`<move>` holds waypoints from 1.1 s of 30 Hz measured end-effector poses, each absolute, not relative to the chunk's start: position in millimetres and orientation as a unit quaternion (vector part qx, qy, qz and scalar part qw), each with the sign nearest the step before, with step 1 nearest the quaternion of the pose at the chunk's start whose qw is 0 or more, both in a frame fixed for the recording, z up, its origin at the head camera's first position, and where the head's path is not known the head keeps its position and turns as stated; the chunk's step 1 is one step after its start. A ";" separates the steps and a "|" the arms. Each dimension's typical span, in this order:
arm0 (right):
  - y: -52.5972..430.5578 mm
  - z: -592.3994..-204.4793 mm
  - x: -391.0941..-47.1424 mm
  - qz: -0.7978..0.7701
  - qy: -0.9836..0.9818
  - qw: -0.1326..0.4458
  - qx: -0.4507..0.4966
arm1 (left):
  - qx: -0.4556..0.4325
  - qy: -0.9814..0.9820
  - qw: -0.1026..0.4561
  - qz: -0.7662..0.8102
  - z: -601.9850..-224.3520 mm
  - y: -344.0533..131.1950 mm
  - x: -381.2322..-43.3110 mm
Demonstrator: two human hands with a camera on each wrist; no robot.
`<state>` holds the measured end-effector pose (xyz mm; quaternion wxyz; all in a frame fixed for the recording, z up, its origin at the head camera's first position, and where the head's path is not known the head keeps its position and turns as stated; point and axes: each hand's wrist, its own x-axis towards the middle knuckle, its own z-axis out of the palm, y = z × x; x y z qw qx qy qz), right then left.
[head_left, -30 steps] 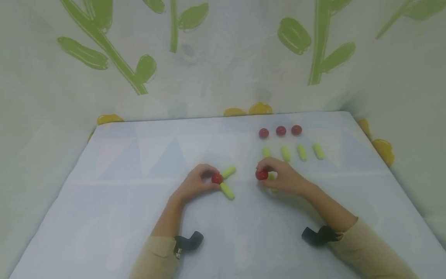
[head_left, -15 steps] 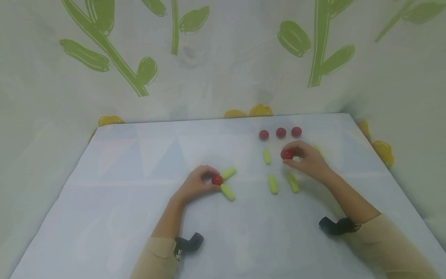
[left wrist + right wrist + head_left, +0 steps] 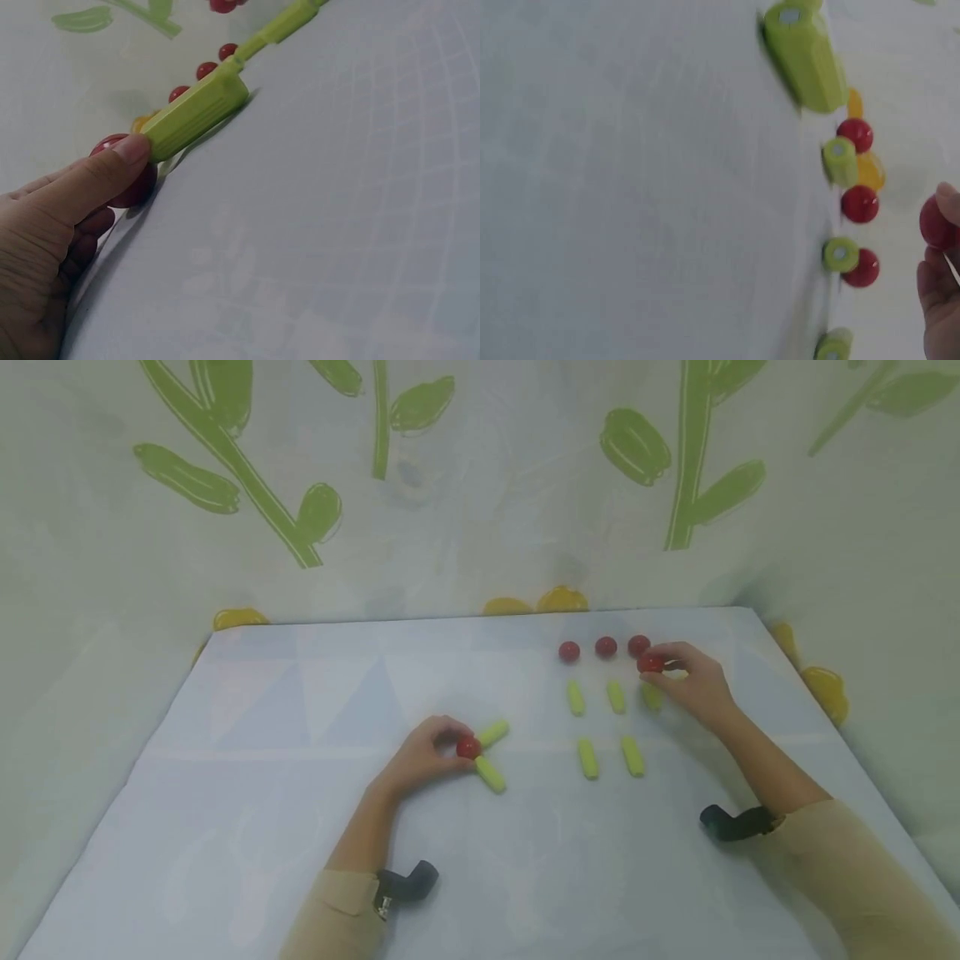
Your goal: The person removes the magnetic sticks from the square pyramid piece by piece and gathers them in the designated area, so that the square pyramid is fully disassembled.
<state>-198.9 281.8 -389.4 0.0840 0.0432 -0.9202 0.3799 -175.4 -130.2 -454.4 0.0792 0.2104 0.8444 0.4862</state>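
My left hand [image 3: 427, 752] holds a glossy red ball [image 3: 468, 747] between thumb and fingers on the table, left of centre. Two light-green rods [image 3: 491, 774] meet that ball and spread from it in a V; the left wrist view shows the thumb tip right at one ribbed rod [image 3: 199, 112]. At the back right, my right hand [image 3: 693, 681] pinches another red ball [image 3: 650, 664] between thumb and fingertips, over the green rods. In the right wrist view this ball [image 3: 935, 225] sits at the right edge, partly covered by the thumb.
Three red balls [image 3: 606, 647] stand in a row near the table's back edge. In front of them lie several green rods [image 3: 616, 696], one partly behind the right hand, with two more rods [image 3: 588, 758] nearer. A wall with painted plants [image 3: 637, 447] rises behind the white table [image 3: 247, 827].
My right hand has moved right and then back toward the ball row, carrying its red ball. The nearer rods it covered now show. The left hand stays in place.
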 end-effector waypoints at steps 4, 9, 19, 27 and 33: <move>294.0 -395.9 -213.3 0.389 -0.914 0.117 0.014 | 0.219 0.840 0.070 0.491 -455.2 -129.3 -174.8; 305.3 -404.0 -229.0 0.415 -0.899 0.125 -0.054 | 0.215 0.841 0.082 0.489 -455.4 -130.6 -174.7; 325.3 -409.6 -252.4 0.451 -0.882 0.051 -0.128 | 0.212 0.840 0.083 0.493 -456.8 -130.1 -175.3; 325.0 -416.8 -261.5 0.460 -0.873 -0.005 -0.165 | 0.214 0.842 0.075 0.489 -457.9 -129.1 -174.9; 327.2 -420.8 -264.8 0.461 -0.871 -0.017 -0.171 | 0.212 0.844 0.071 0.487 -456.0 -130.3 -175.1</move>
